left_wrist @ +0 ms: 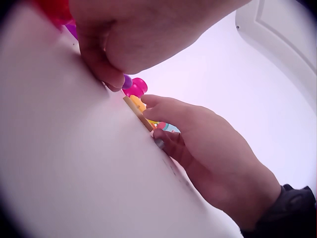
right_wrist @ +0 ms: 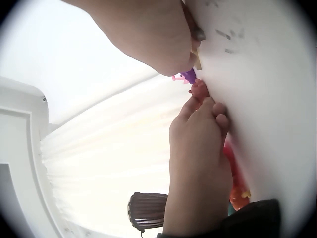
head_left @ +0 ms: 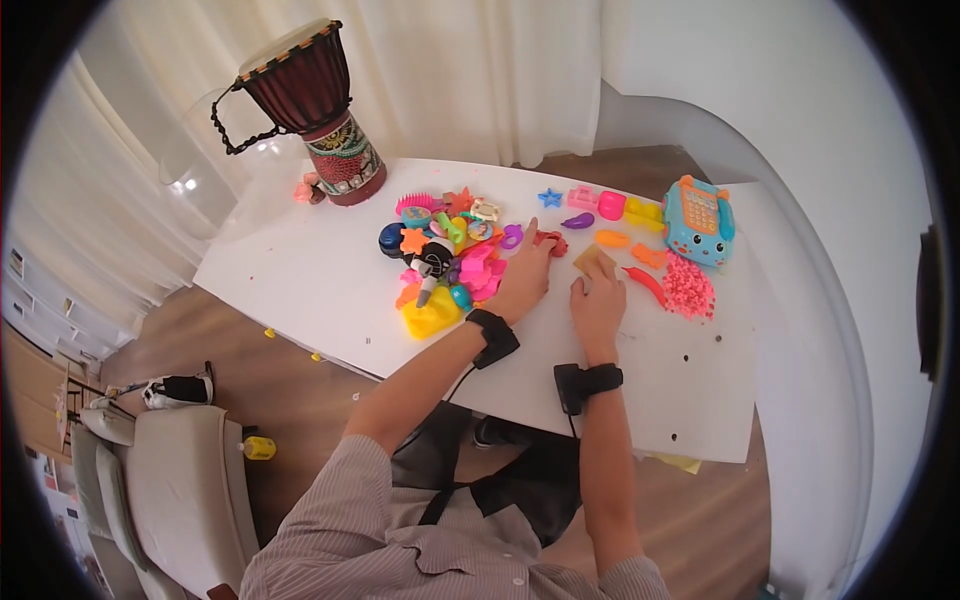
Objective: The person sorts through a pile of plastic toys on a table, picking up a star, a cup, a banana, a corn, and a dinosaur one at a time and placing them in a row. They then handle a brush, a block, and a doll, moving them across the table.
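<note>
My left hand (head_left: 525, 280) is over the middle of the white table (head_left: 665, 400), its fingers around a small red toy (head_left: 556, 243). In the right wrist view, the rounded end of that red toy (right_wrist: 199, 88) sticks out past the left fingertips. Close by on the right, my right hand (head_left: 600, 305) pinches a flat tan piece (head_left: 590, 258) between thumb and fingers. Seen from the left wrist, the tan piece (left_wrist: 137, 113) is thin and stands low over the table. A purple ring (head_left: 512, 236) lies just left of the red toy.
A heap of mixed toys (head_left: 480, 268) lies left of my hands. Small toys in rows, a purple eggplant (head_left: 578, 221) among them, lie beyond. To the right are a red chili (head_left: 647, 284), pink bits (head_left: 690, 290) and a toy phone (head_left: 698, 222). A drum (head_left: 345, 160) stands back left.
</note>
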A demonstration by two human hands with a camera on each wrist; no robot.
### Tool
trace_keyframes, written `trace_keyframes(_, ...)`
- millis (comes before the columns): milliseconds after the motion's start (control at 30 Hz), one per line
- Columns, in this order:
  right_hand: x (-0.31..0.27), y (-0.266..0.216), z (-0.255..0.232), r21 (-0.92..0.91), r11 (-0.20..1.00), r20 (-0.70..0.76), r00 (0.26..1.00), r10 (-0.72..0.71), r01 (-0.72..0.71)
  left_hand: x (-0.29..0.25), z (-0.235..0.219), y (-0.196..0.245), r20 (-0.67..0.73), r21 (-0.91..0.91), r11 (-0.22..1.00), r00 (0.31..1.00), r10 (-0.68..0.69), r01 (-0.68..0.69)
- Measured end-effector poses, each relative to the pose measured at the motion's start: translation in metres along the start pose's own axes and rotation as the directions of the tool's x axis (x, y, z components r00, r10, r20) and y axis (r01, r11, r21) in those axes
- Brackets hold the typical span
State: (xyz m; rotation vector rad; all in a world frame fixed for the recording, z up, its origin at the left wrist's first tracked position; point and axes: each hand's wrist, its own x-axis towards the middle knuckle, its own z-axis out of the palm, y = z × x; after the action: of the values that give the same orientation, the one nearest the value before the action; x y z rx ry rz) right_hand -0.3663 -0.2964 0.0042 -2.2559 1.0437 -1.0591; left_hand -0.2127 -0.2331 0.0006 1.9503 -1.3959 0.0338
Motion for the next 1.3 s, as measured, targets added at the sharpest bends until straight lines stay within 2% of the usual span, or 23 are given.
trace_keyframes(33, -0.001, -0.001, 0.0, -0.064, 0.998, 0.021, 1.0, -0.021, 0.022, 0.0, -0.001, 0.001, 0.005, -0.007, 1.0, 1.0, -0.014, 0.014)
trace_keyframes(167, -0.004, -0.002, 0.006, -0.06, 0.998, -0.001, 1.0, 0.014, -0.014, 0.001, -0.003, 0.005, 0.06, -0.095, 0.993, 0.996, -0.06, 0.066)
trace_keyframes(300, -0.006, -0.001, 0.01, -0.015, 0.999, -0.062, 0.997, 0.041, -0.042, 0.003, 0.001, 0.002, 0.045, -0.054, 0.998, 0.998, -0.039, 0.041)
trace_keyframes(400, -0.007, 0.0, 0.011, -0.027, 0.999, -0.084, 0.996, 0.036, -0.038, 0.001, -0.014, 0.019, 0.023, -0.12, 0.99, 0.997, -0.072, 0.074)
trace_keyframes(467, -0.008, -0.001, 0.012, -0.035, 0.999, -0.102, 0.994, 0.036, -0.04, -0.001, -0.035, 0.036, 0.139, -0.19, 0.963, 0.976, -0.169, 0.193)
trace_keyframes(500, -0.008, -0.002, 0.012, -0.027, 0.998, -0.1, 0.994, 0.045, -0.048, -0.001, -0.043, 0.034, 0.138, -0.189, 0.963, 0.976, -0.169, 0.194)
trace_keyframes(567, -0.007, -0.001, 0.012, -0.02, 0.998, -0.099, 0.993, 0.059, -0.061, 0.002, -0.06, 0.019, -0.1, -0.055, 0.998, 0.995, 0.02, -0.026)
trace_keyframes(633, -0.006, 0.003, 0.013, -0.014, 0.996, -0.084, 0.993, 0.088, -0.09, 0.001, -0.092, -0.001, -0.305, 0.177, 0.963, 0.919, 0.251, -0.204)
trace_keyframes(700, -0.008, 0.007, 0.018, -0.009, 0.996, -0.124, 0.989, 0.083, -0.084, -0.007, -0.121, -0.03, -0.247, 0.184, 0.983, 0.967, 0.065, -0.019)
trace_keyframes(767, -0.008, 0.007, 0.018, -0.002, 0.998, -0.152, 0.986, 0.063, -0.065, -0.019, -0.16, -0.033, -0.217, 0.12, 0.975, 0.963, -0.159, 0.188)
trace_keyframes(867, -0.007, 0.001, 0.012, 0.084, 0.994, -0.186, 0.979, 0.083, -0.068, -0.038, -0.194, -0.06, -0.231, 0.133, 0.973, 0.96, -0.157, 0.191)
trace_keyframes(900, -0.007, -0.001, 0.009, 0.162, 0.984, -0.171, 0.98, 0.097, -0.069, -0.044, -0.199, -0.067, -0.228, 0.13, 0.973, 0.961, -0.158, 0.191)
trace_keyframes(933, -0.006, -0.002, 0.007, 0.24, 0.968, -0.158, 0.981, 0.111, -0.071, -0.05, -0.2, -0.073, -0.197, 0.055, 0.971, 0.955, -0.22, 0.234)
trace_keyframes(1000, -0.005, 0.003, 0.011, 0.217, 0.974, -0.16, 0.983, 0.094, -0.058, -0.058, -0.199, -0.092, -0.137, -0.018, 0.961, 0.951, -0.277, 0.278)
trace_keyframes(1033, -0.004, 0.005, 0.011, 0.197, 0.98, -0.155, 0.985, 0.074, -0.043, -0.059, -0.2, -0.086, -0.132, -0.019, 0.962, 0.953, -0.271, 0.271)
trace_keyframes(1100, -0.005, 0.006, 0.011, 0.188, 0.982, -0.164, 0.985, 0.048, -0.017, -0.063, -0.205, -0.076, -0.007, -0.097, 0.939, 0.943, -0.332, 0.33)
trace_keyframes(1133, -0.004, 0.004, 0.011, 0.181, 0.983, -0.169, 0.985, 0.018, 0.013, -0.066, -0.2, -0.084, -0.008, -0.098, 0.939, 0.943, -0.332, 0.33)
trace_keyframes(1167, -0.004, 0.001, 0.009, 0.181, 0.983, -0.167, 0.986, 0.017, 0.014, -0.069, -0.193, -0.096, -0.037, -0.083, 0.965, 0.967, -0.252, 0.248)
trace_keyframes(1200, -0.003, -0.001, 0.006, 0.166, 0.982, -0.176, 0.983, -0.055, 0.084, -0.072, -0.187, -0.109, -0.063, -0.066, 0.984, 0.983, -0.17, 0.165)
trace_keyframes(1233, -0.003, -0.004, 0.003, 0.151, 0.976, -0.185, 0.975, -0.125, 0.154, -0.073, -0.187, -0.109, -0.063, -0.068, 0.984, 0.983, -0.172, 0.168)
trace_keyframes(1300, -0.001, -0.011, -0.003, 0.141, 0.972, -0.157, 0.974, -0.164, 0.186, -0.073, -0.184, -0.107, -0.05, -0.101, 0.966, 0.968, -0.245, 0.239)
